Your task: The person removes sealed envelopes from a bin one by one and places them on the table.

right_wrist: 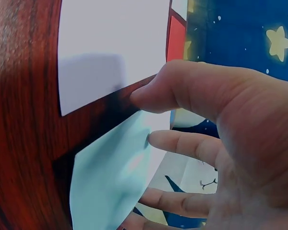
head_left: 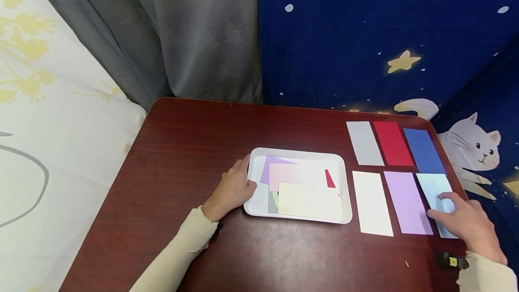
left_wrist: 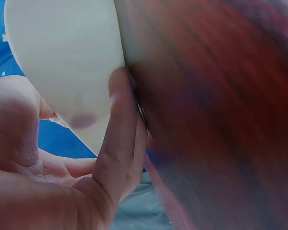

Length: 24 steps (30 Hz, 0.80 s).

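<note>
My left hand grips the left rim of a white tray, its thumb over the edge and its fingers along the outer side. In the left wrist view the pale tray wall lies against those fingers. Over a light blue paper strip at the right, my right hand spans the strip's width. Thumb and fingers hold opposite edges, with the index finger touching the top. In the right wrist view the light blue strip bows slightly and shades the table. Its far underside is hidden.
Left of the right hand lie a lilac strip and a white strip. Behind them are grey, red and blue strips. The tray contains cream, pink and purple papers.
</note>
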### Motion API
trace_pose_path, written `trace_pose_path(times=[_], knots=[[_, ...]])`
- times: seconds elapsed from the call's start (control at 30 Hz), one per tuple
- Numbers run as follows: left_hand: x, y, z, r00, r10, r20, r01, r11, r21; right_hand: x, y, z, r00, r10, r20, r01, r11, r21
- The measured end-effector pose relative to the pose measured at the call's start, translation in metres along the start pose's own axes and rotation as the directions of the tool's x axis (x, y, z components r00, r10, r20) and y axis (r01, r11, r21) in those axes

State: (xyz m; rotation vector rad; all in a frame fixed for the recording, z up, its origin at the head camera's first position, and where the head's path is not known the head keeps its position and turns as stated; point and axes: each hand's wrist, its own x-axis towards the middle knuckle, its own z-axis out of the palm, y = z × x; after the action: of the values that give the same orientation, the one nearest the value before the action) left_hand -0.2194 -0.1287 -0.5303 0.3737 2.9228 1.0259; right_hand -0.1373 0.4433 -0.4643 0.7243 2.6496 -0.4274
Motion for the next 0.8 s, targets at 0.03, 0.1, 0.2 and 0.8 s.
trace_pose_path(times=[0.03,0.1,0.2,0.8], knots=[[-0.0001,-0.0010,0.0009,1.000,0.001,-0.003,-0.001,1.000,-0.002,-0.0004,0.0005,0.0005,1.000,0.002,0.000,-0.002,1.000,-0.003],[0.0001,-0.0016,0.0012,1.000,0.012,-0.013,-0.012,1.000,-0.009,-0.0005,0.0010,0.0008,1.000,0.002,-0.007,-0.002,1.000,-0.012],[0.0009,-0.0048,0.0037,0.999,0.030,-0.030,-0.030,1.000,-0.003,-0.0019,0.0010,0.0016,1.000,0.004,-0.012,-0.004,1.000,-0.020],[0.0010,-0.0071,0.0055,0.998,0.042,-0.037,-0.041,0.999,0.013,0.0007,0.0047,0.0015,1.000,0.011,0.021,-0.010,1.000,-0.008]])
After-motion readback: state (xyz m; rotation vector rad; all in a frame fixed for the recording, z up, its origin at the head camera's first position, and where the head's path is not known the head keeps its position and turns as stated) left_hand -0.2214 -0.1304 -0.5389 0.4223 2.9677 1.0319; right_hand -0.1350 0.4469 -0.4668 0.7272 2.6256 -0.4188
